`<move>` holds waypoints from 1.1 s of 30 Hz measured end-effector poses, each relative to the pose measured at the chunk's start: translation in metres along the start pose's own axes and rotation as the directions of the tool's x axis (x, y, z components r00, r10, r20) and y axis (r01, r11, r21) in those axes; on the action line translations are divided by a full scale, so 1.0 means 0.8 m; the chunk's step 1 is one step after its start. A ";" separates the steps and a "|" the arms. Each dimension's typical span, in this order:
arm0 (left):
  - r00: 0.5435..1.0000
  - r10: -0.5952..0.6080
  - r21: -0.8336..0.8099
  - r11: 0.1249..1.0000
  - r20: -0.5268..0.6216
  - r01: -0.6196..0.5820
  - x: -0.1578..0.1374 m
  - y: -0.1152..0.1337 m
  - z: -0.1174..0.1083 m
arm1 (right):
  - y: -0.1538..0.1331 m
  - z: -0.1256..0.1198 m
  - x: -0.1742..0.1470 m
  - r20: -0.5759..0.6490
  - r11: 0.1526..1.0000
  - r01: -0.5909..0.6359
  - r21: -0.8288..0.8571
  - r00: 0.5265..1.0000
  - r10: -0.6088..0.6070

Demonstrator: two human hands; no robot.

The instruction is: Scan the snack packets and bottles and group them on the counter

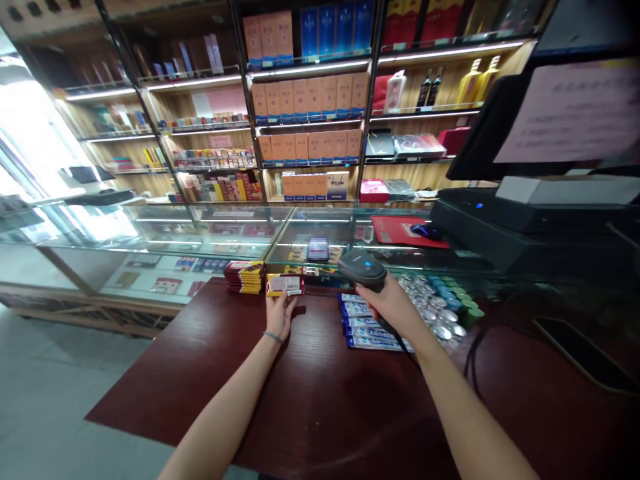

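My left hand [279, 316] grips a small red-and-yellow packet [285, 285] by its lower edge, with a white barcode label facing me. Just left of it stands a stack of similar red-and-yellow packets [245, 277]. In my right hand [383, 300] is a black barcode scanner [362, 267] with a blue light on top, its head pointing left towards the packet. Below the scanner lie several blue-and-white packs [367, 325] in a row on the dark wooden tabletop [300, 387]. The scanner's cable runs down behind my right wrist.
Several cans [440, 310] stand beside the blue-and-white packs. A phone [583, 350] lies at the right. Behind the tabletop is a glass display counter [230, 230] with a red mat [395, 230] and mouse [424, 231]. A dark monitor [493, 127] looms at the right.
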State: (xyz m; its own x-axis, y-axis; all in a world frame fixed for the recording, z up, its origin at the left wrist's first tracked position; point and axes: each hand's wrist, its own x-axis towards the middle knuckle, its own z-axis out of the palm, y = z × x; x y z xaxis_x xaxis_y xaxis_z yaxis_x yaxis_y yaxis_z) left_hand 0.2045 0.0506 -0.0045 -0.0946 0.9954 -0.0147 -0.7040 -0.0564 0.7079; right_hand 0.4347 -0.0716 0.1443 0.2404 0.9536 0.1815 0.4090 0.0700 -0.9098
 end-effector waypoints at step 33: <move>0.963 0.241 0.154 0.963 -0.118 -0.222 0.018 0.010 -0.001 | 0.027 0.081 -0.008 0.157 0.975 0.090 -0.201 0.986 -0.059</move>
State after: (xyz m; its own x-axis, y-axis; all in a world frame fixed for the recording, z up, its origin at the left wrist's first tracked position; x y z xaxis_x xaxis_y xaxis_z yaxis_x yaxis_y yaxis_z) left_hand 0.1967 0.0646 0.0006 -0.3438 0.9362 0.0729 -0.5483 -0.2631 0.7938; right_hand 0.3851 -0.0570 0.0998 0.0753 0.9819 0.1739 0.5975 0.0953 -0.7962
